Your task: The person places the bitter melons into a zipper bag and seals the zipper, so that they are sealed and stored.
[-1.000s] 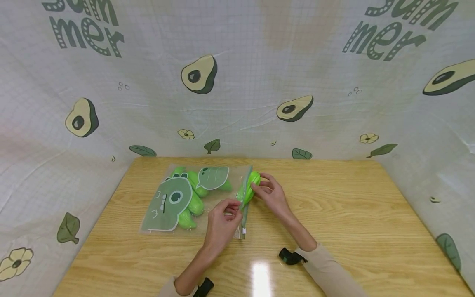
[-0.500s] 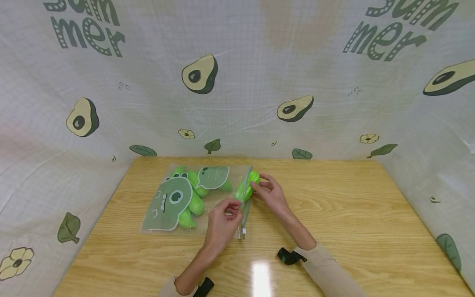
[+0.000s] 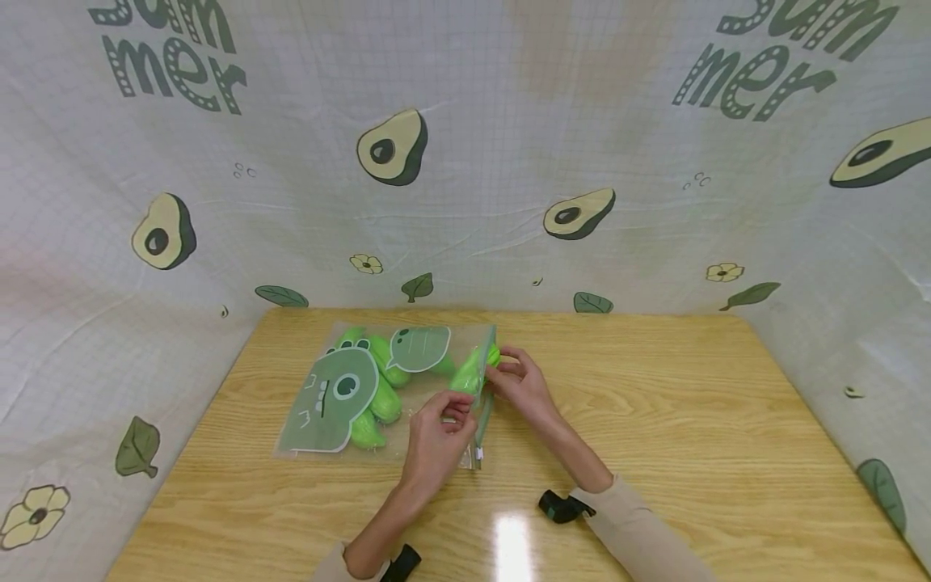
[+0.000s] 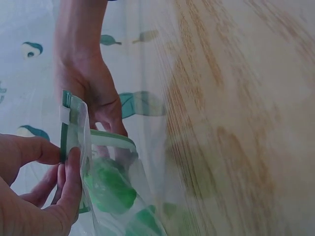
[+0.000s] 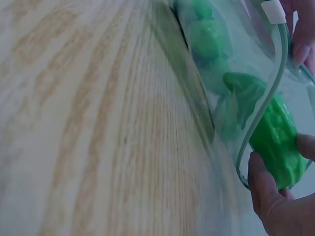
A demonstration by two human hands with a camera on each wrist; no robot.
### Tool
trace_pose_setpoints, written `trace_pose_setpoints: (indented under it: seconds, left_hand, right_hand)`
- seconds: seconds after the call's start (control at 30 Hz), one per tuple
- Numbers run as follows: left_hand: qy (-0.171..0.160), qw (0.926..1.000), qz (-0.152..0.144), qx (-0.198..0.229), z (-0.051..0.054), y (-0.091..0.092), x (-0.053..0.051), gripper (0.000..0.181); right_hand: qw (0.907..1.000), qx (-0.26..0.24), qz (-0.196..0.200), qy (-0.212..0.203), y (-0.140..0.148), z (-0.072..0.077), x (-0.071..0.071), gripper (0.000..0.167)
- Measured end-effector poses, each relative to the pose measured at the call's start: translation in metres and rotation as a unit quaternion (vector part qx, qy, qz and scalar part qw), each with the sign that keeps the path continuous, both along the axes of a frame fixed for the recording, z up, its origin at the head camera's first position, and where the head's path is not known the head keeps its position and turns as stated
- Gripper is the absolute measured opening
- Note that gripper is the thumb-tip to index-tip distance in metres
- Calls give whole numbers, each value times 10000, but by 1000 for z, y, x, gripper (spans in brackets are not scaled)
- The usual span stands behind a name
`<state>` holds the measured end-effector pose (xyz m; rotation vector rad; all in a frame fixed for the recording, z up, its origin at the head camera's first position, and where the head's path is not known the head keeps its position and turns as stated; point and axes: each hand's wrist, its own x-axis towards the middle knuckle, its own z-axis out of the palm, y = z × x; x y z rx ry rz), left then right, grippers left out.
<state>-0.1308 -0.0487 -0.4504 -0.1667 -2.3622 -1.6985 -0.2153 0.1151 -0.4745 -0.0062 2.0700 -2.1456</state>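
A clear slider zip bag (image 3: 320,424) with a green monster print lies on the table, several light green vegetable-shaped pieces (image 3: 385,402) inside. My left hand (image 3: 436,436) pinches the bag's green-edged rim at its right end, holding the mouth apart in the left wrist view. My right hand (image 3: 525,392) grips a bright green, ridged bitter melon (image 5: 278,142) by its outer end, fingers and thumb on either side. Most of the melon is within the mouth; its near end sticks out past the rim. A white slider (image 5: 273,11) sits at one end of the zip.
The wooden table (image 3: 655,404) extends right of the bag and in front of it. A pale cloth (image 3: 480,162) printed with avocados and leaves hangs behind and at both sides. A black wrist camera (image 3: 563,507) sits at the right sleeve.
My right hand has moved left and slightly down with the bitter melon, which slid farther through the bag's mouth. The left hand has stayed at the rim.
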Motion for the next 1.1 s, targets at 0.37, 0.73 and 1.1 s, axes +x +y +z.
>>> trace_pose_setpoints:
  seconds: [0.37, 0.73, 1.1]
  left_hand:
    - [51, 10000, 25, -34, 0, 0, 0, 18]
    - [172, 9998, 85, -7, 1, 1, 1, 20]
    - [77, 9999, 131, -26, 2, 1, 2, 18]
  right_hand:
    - [9982, 569, 80, 146, -3, -3, 3, 52]
    - [9962, 737, 287, 367, -3, -6, 2, 46]
    - [9902, 1113, 716, 442, -3, -6, 0, 38]
